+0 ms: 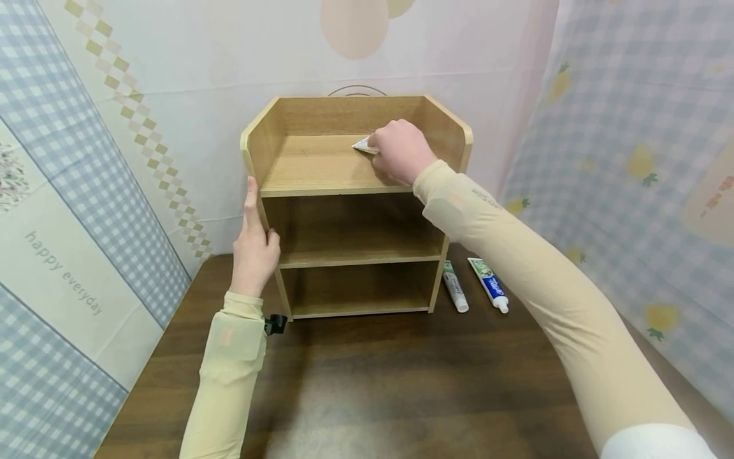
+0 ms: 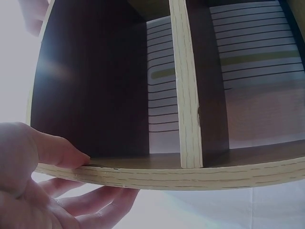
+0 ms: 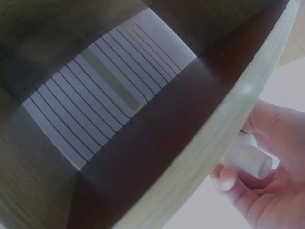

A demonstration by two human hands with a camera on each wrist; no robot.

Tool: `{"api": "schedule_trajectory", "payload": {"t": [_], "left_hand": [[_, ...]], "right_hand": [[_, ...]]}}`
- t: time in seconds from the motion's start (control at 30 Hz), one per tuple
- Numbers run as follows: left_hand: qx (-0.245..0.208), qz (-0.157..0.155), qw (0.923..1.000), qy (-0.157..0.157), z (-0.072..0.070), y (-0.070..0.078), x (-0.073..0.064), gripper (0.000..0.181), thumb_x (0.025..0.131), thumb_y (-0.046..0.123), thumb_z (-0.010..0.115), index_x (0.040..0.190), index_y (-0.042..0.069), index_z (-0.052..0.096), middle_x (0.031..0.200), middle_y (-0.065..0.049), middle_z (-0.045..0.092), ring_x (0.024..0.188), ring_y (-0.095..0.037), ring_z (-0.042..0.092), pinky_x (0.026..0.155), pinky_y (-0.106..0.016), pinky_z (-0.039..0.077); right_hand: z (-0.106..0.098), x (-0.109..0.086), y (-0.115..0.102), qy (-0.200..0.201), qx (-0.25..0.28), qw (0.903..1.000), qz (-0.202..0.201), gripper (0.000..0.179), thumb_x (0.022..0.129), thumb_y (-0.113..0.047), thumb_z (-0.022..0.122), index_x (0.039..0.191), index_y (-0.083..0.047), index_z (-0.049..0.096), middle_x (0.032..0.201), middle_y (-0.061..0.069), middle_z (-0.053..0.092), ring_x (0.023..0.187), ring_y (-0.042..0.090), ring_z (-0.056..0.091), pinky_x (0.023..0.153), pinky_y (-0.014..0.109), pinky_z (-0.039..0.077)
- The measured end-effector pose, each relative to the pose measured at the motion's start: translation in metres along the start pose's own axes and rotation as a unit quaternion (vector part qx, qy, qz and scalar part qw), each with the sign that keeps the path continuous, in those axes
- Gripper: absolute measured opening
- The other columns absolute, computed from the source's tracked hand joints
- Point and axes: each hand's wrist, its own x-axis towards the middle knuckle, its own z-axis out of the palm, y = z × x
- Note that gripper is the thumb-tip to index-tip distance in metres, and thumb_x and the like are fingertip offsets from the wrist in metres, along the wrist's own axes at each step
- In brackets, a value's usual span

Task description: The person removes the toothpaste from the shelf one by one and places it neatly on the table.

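A light wooden three-tier shelf (image 1: 344, 191) stands on the dark table. My left hand (image 1: 252, 248) grips its left side panel; in the left wrist view the thumb (image 2: 62, 150) lies along the inner face and the fingers are on the outside. Over the top tier, my right hand (image 1: 404, 150) holds a toothpaste tube (image 1: 364, 146) whose flat pale end sticks out to the left. Most of that tube is hidden by the hand in the head view. The right wrist view shows its white cap (image 3: 252, 160) between the thumb and fingers.
Two more toothpaste tubes lie to the right of the shelf: a green and grey one (image 1: 455, 287) close to its side, and a blue, white and green one (image 1: 490, 285) farther right. Printed curtains (image 1: 189, 57) hang behind and on both sides of the table (image 1: 355, 382).
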Motion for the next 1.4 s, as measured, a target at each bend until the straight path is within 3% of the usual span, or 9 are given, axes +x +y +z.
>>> {"api": "schedule_trajectory", "payload": {"t": [0.13, 0.27, 0.43, 0.6, 0.87, 1.17, 1.4], "left_hand": [[-0.002, -0.001, 1.0000, 0.000, 0.000, -0.001, 0.000, 0.090, 0.087, -0.004, 0.045, 0.156, 0.035, 0.000, 0.163, -0.003, 0.021, 0.047, -0.023, 0.031, 0.045, -0.035, 0.030], [0.000, 0.001, 1.0000, 0.001, -0.001, -0.002, 0.000, 0.090, 0.087, -0.004, 0.045, 0.156, 0.034, 0.000, 0.163, -0.005, 0.021, 0.047, -0.023, 0.031, 0.045, -0.035, 0.030], [0.000, 0.007, 1.0000, 0.005, -0.003, -0.003, 0.002, 0.091, 0.087, -0.005, 0.045, 0.156, 0.034, 0.000, 0.163, -0.005, 0.021, 0.046, -0.022, 0.030, 0.044, -0.035, 0.029], [-0.001, 0.010, 0.9999, 0.009, -0.004, -0.002, 0.003, 0.091, 0.087, -0.005, 0.044, 0.156, 0.033, 0.000, 0.162, -0.005, 0.021, 0.046, -0.021, 0.029, 0.044, -0.034, 0.029], [0.001, 0.014, 0.9999, 0.006, -0.004, -0.002, 0.004, 0.090, 0.087, -0.005, 0.044, 0.156, 0.033, -0.001, 0.163, -0.002, 0.020, 0.046, -0.023, 0.030, 0.045, -0.035, 0.029], [0.001, 0.014, 0.9999, 0.007, -0.003, 0.000, 0.004, 0.089, 0.087, -0.005, 0.043, 0.156, 0.032, 0.001, 0.163, -0.003, 0.021, 0.046, -0.021, 0.028, 0.045, -0.035, 0.028], [-0.004, 0.014, 0.9999, 0.006, -0.002, 0.002, 0.003, 0.089, 0.087, -0.005, 0.043, 0.156, 0.033, 0.001, 0.163, -0.003, 0.021, 0.047, -0.023, 0.029, 0.046, -0.035, 0.028]], "right_hand": [[-0.001, -0.003, 0.000, 0.034, 0.009, 0.9994, 0.001, 0.031, 0.080, -0.002, 0.047, 0.095, -0.005, 0.074, 0.089, 0.014, 0.073, 0.087, 0.037, 0.058, 0.085, 0.044, 0.045], [-0.003, -0.006, 0.000, 0.067, 0.009, 0.9977, 0.002, 0.036, 0.083, -0.002, 0.049, 0.109, -0.008, 0.074, 0.095, 0.016, 0.072, 0.088, 0.037, 0.053, 0.078, 0.044, 0.046], [-0.010, -0.010, -0.001, 0.109, 0.013, 0.9939, -0.006, 0.040, 0.085, -0.001, 0.047, 0.116, -0.010, 0.072, 0.089, 0.019, 0.067, 0.087, 0.036, 0.049, 0.074, 0.042, 0.046], [-0.017, -0.013, -0.001, 0.134, 0.028, 0.9904, -0.015, 0.041, 0.088, -0.002, 0.047, 0.122, -0.010, 0.068, 0.096, 0.021, 0.068, 0.090, 0.036, 0.050, 0.079, 0.042, 0.046], [-0.031, -0.025, 0.003, 0.178, 0.037, 0.9828, -0.032, 0.033, 0.095, -0.006, 0.050, 0.123, -0.010, 0.068, 0.096, 0.022, 0.070, 0.086, 0.039, 0.053, 0.080, 0.042, 0.044], [-0.045, -0.038, 0.000, 0.189, 0.043, 0.9802, -0.042, 0.032, 0.095, -0.007, 0.050, 0.121, -0.009, 0.069, 0.092, 0.022, 0.067, 0.083, 0.038, 0.049, 0.076, 0.042, 0.042], [-0.053, -0.060, -0.002, 0.211, 0.058, 0.9751, -0.037, 0.029, 0.094, -0.007, 0.053, 0.118, -0.008, 0.070, 0.092, 0.020, 0.070, 0.082, 0.035, 0.050, 0.074, 0.041, 0.040]]}}
